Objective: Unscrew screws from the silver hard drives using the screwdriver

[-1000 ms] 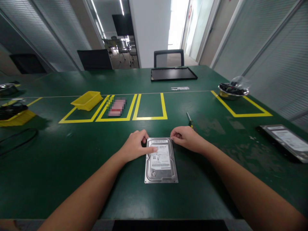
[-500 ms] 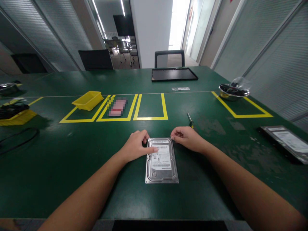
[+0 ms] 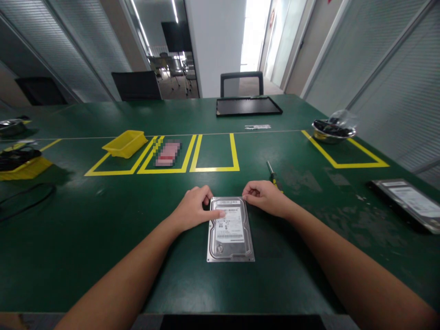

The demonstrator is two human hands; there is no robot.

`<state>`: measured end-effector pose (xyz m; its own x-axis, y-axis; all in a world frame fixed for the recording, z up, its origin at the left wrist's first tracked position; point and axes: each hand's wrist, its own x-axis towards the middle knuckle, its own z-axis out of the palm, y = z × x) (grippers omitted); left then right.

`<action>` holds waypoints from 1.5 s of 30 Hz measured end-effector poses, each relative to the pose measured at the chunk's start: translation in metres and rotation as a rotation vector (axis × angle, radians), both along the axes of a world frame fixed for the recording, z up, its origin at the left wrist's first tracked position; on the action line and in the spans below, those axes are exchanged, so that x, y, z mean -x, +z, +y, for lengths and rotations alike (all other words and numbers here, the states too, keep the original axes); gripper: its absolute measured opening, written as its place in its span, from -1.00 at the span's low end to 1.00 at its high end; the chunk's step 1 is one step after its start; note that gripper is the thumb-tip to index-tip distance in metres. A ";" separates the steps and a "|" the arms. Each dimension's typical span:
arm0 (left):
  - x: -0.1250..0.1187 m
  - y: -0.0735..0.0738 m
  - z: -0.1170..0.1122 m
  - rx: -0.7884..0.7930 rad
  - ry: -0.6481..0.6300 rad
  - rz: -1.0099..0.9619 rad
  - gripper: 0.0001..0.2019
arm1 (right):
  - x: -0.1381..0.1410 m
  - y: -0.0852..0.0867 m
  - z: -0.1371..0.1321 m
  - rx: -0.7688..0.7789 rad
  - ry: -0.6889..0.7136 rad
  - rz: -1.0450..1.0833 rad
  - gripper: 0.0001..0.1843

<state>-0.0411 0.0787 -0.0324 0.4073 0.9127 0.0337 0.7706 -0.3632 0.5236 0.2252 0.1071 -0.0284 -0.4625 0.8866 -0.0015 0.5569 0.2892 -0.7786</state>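
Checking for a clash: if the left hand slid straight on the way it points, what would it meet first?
Likely the right hand, at the far right corner of the hard drive; the left hand points rightward across its top, touching it.

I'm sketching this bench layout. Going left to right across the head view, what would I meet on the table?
Yellow tray of black cables → yellow bin → left hand → hard drive → right hand → metal bowl → second hard drive.
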 end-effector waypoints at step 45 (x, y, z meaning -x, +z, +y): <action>-0.003 0.004 -0.002 0.000 -0.007 -0.006 -0.47 | -0.002 -0.001 0.001 0.085 -0.027 0.082 -0.90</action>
